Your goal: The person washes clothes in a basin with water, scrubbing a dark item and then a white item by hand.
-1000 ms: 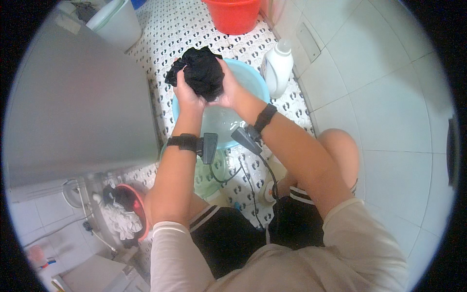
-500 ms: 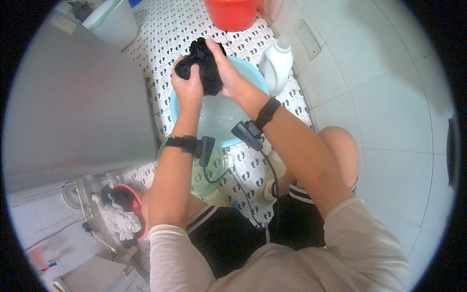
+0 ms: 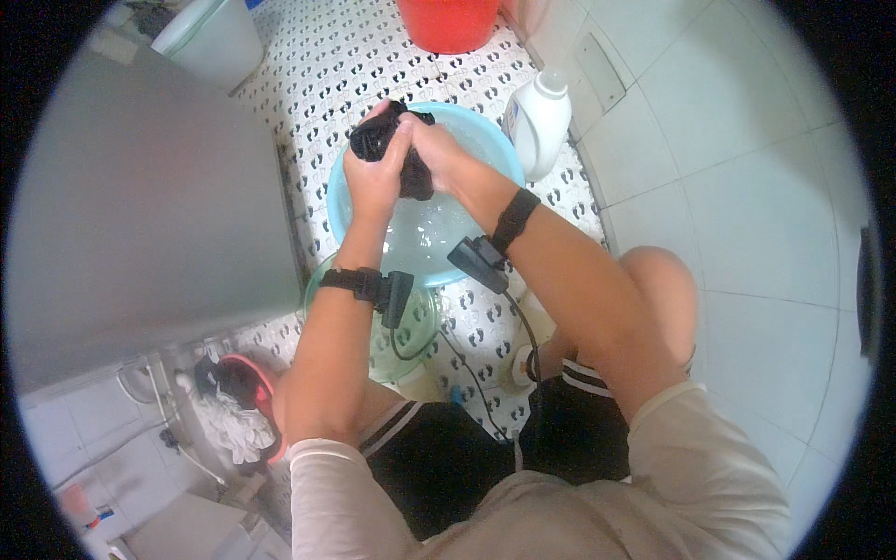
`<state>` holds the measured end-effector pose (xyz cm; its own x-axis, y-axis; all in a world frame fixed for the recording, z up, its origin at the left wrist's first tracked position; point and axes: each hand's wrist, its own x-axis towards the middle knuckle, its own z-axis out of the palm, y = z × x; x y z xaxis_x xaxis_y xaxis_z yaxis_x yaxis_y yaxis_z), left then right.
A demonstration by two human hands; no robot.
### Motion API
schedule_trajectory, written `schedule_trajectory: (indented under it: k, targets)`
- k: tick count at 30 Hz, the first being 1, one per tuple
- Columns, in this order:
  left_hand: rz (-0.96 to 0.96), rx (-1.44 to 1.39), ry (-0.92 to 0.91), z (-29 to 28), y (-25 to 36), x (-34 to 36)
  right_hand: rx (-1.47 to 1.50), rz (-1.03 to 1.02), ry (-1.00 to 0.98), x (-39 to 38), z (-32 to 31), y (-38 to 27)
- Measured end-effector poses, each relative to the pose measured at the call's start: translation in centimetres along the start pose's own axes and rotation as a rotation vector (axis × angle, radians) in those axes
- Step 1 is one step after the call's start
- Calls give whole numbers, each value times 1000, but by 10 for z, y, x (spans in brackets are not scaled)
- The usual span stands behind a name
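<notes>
- We have our left hand [image 3: 373, 177] curled around a bunched black cloth [image 3: 416, 177], fingers well bent and thumb pressed along it.
- Our right hand [image 3: 436, 154] is folded over the same cloth from the other side, mostly closed, right up against the left.
- The cloth is squeezed between our palms above the far half of a light blue basin [image 3: 499, 154] holding water; one end hangs down, and we cannot tell whether it touches the surface.
- Each of our wrists wears a black strap with a grey device, the left one [image 3: 397, 294] and the right one [image 3: 478, 261].
- Nearer us, a translucent green basin [image 3: 411, 341] sits just beside the blue one.
- Right of the blue basin, we see a white plastic bottle [image 3: 539, 126] standing upright on the footprint-patterned floor [image 3: 308, 75].
- Beyond stands a red plastic tub [image 3: 450, 23].
</notes>
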<state>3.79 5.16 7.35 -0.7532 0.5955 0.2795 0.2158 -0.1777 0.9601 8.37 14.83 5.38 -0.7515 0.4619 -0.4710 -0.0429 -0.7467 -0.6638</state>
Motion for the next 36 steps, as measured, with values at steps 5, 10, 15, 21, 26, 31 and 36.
schedule_trajectory:
  k: [5,10,15,21,26,31,36]
  targets:
    - [-267,-152,275,6,-20,-4,-492,-196,255,-7,3,11]
    - [-363,-296,411,3,-24,8,-734,-387,355,-14,13,7]
    - [-356,-288,406,6,-31,19,-697,-609,427,1,8,13]
    - [-531,-216,377,-6,-24,18,-629,-466,225,2,8,16]
    - [-599,-682,299,-3,-9,18,-269,-435,52,5,9,11]
    - [-679,-814,217,-11,-8,12,72,-339,19,-8,20,10]
    - [-734,-785,101,-8,-9,17,-95,-532,141,13,1,15]
